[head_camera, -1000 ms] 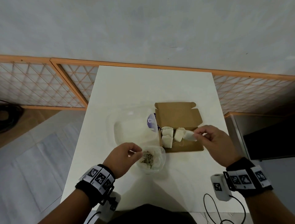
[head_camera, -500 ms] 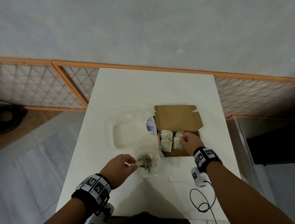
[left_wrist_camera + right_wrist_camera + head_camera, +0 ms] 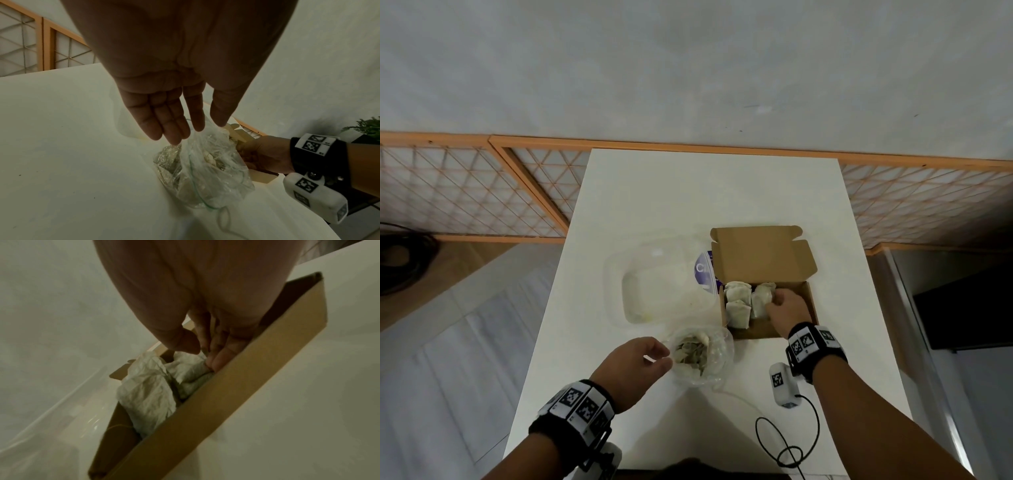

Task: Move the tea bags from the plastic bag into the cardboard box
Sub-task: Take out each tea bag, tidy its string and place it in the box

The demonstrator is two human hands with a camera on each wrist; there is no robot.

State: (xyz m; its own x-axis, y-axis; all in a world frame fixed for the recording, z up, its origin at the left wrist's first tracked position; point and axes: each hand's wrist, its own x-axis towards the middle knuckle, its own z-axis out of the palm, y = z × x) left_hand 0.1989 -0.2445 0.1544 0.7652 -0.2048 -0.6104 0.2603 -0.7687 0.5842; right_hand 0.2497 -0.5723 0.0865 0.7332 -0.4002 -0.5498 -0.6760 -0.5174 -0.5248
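An open brown cardboard box point(image 3: 761, 254) sits right of centre on the white table, with several white tea bags point(image 3: 738, 301) packed in its left half. My right hand point(image 3: 774, 301) reaches into the box; in the right wrist view its fingers point(image 3: 216, 363) press straight down on a tea bag point(image 3: 191, 371) beside the box wall point(image 3: 226, 394), the thumb a little apart. A clear plastic bag point(image 3: 709, 366) with more tea bags point(image 3: 690, 353) stands in front of the box. My left hand point(image 3: 208, 126) has straight fingers that touch the rim of the plastic bag point(image 3: 205, 175).
A clear plastic container point(image 3: 654, 291) lies left of the box, a purple-labelled item point(image 3: 703, 270) between them. A white device point(image 3: 784, 383) with a black cable hangs under my right wrist. Orange lattice panels flank the table; a plant point(image 3: 368, 125) stands off to the right.
My right hand carried a tea bag from above the box's front edge down into the box and now presses on it. My left hand stayed at the bag's rim and its fingers loosened.
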